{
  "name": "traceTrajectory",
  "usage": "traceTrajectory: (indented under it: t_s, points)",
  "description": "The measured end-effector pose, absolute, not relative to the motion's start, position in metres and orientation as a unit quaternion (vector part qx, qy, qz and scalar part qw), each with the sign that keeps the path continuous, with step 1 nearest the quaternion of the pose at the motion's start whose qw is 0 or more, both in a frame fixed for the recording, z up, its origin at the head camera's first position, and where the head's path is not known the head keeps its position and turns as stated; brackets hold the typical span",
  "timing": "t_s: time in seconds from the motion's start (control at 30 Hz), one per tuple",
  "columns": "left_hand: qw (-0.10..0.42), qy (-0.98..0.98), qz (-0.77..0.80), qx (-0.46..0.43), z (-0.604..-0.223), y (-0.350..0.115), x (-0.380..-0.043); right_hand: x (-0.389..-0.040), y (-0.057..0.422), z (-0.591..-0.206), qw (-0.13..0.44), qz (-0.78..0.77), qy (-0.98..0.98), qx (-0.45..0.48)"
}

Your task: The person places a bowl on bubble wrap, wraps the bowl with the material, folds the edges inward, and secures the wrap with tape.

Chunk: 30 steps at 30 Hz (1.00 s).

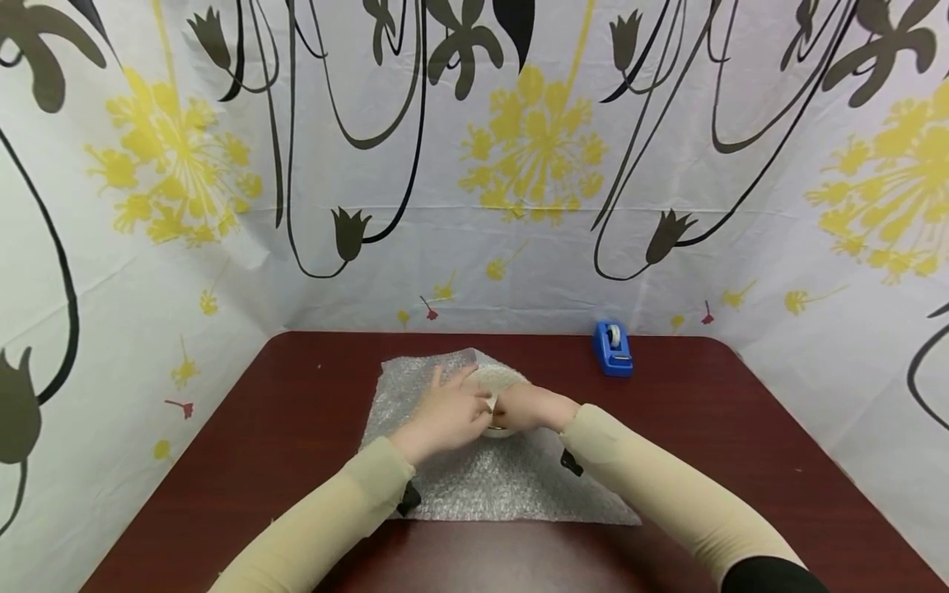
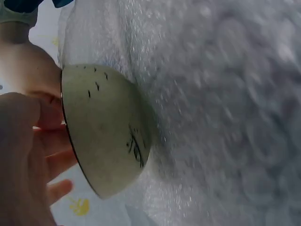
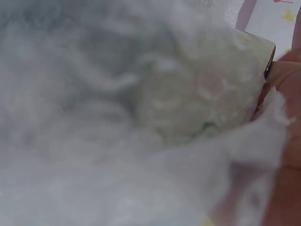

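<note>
1. Bowl (image 2: 106,134) stands on the wrap (image 1: 511,494), near the middle of the surface (image 1: 697,445), with both hands over it. From the head it is mostly hidden: a pale patch shows beyond the fingers and a bit of wall below them.
2. Left wrist view gives what the head view lacks: the bowl's pale outer side, its thin dark rim and the black marks painted on it. The wall on that side is bare, with the wrap against the base.
3. Left hand (image 1: 448,412) has its fingers loosely extended and spread at the bowl's mouth, gripping nothing that shows. The left wrist view sets the fingers beyond the rim; whether they touch the inside, I cannot tell.
4. Right hand (image 1: 528,408) reaches over the opposite side, its fingers bent in toward the mouth. Its fingertips are hidden, so I cannot tell whether they pinch the wrap.
5. Right wrist view alone shows a raised sheet of wrap in front of the bowl, its ragged edge up against that hand. Much of this view is blurred.
6. Only the head view has the blue tape dispenser (image 1: 613,350), at the far edge of the surface, well apart from the hands.
</note>
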<state>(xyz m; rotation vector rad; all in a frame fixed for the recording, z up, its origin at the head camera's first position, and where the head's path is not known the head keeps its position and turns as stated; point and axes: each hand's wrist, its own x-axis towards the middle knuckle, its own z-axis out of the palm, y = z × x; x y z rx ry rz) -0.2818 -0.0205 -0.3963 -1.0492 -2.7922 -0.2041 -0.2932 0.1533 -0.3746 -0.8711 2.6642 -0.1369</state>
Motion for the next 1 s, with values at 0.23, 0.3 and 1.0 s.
traceTrajectory:
  t_s: [0.23,0.3,1.0]
  points:
    - [0.006,-0.934,-0.031,-0.355,-0.399,-0.014,-0.285,-0.292,0.153,-0.382,0.147,-0.056,0.938,-0.309]
    - [-0.012,-0.935,-0.028,-0.353,-0.399,-0.012,-0.287,-0.292,0.155,-0.382,0.151,-0.059,0.938,-0.308]
    - [-0.037,-0.941,-0.044,-0.332,-0.398,-0.008,-0.292,-0.267,0.283,-0.355,-0.103,0.016,0.887,-0.450]
